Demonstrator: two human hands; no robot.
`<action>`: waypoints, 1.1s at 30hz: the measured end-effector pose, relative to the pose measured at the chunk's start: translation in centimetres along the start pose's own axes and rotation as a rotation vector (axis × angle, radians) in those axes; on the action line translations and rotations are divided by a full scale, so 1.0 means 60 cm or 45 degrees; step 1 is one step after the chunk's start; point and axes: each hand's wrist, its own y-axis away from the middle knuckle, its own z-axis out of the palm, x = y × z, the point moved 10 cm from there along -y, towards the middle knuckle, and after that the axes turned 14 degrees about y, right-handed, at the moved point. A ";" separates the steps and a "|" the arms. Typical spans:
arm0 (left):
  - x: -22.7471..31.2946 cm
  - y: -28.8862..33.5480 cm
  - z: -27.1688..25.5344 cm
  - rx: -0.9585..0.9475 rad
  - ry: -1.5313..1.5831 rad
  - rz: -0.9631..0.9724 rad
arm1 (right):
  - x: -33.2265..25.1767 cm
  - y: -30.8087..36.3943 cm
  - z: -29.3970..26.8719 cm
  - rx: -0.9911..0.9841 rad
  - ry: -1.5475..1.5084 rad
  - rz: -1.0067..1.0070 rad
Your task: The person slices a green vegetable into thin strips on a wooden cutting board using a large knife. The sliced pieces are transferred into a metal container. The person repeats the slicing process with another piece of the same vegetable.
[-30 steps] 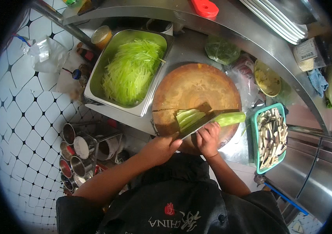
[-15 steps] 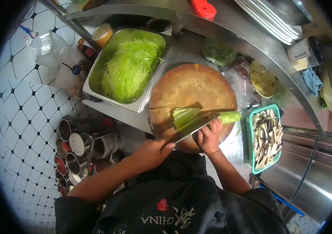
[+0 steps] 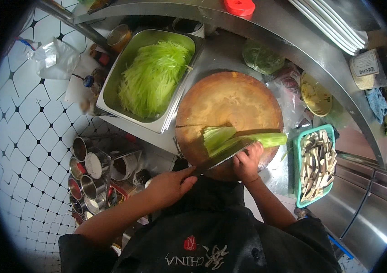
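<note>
A cleaver point(image 3: 223, 157) slants over the near side of a round wooden chopping board point(image 3: 229, 98), its handle closed in my left hand point(image 3: 171, 187). Beyond the blade lies a long, pale green vegetable stalk point(image 3: 268, 138), pointing right across the board. Overlapping flat green slices point(image 3: 218, 137) spread at the stalk's left end. My right hand point(image 3: 248, 163) is closed, with curled fingertips against the stalk's near side, close to the blade's tip. How firmly these fingers grip the stalk is hidden.
Left of the board stands a steel pan point(image 3: 107, 98) of green shreds point(image 3: 154, 77). On the right, a turquoise basket point(image 3: 299, 170) holds dark-skinned white strips. Behind are a yellow bowl point(image 3: 323, 107) and wrapped greens point(image 3: 264, 57). A steel shelf point(image 3: 284, 41) arches overhead; metal canisters point(image 3: 91, 185) stand lower left.
The cleaver has come toward me and left, off the stalk, showing more of it. My left hand has shifted left with the handle. The whole view has also shifted slightly.
</note>
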 end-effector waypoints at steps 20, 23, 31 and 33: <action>-0.014 0.026 0.004 -0.007 0.058 -0.099 | 0.001 -0.017 -0.008 -0.067 -0.108 0.101; -0.004 0.019 0.008 -0.004 0.095 -0.075 | -0.001 -0.014 -0.006 -0.072 -0.106 0.099; 0.011 -0.110 0.039 0.155 0.041 0.204 | -0.003 -0.014 -0.015 0.084 -0.097 -0.020; 0.013 -0.111 0.039 0.149 0.016 0.195 | 0.001 -0.021 -0.012 0.051 -0.078 -0.016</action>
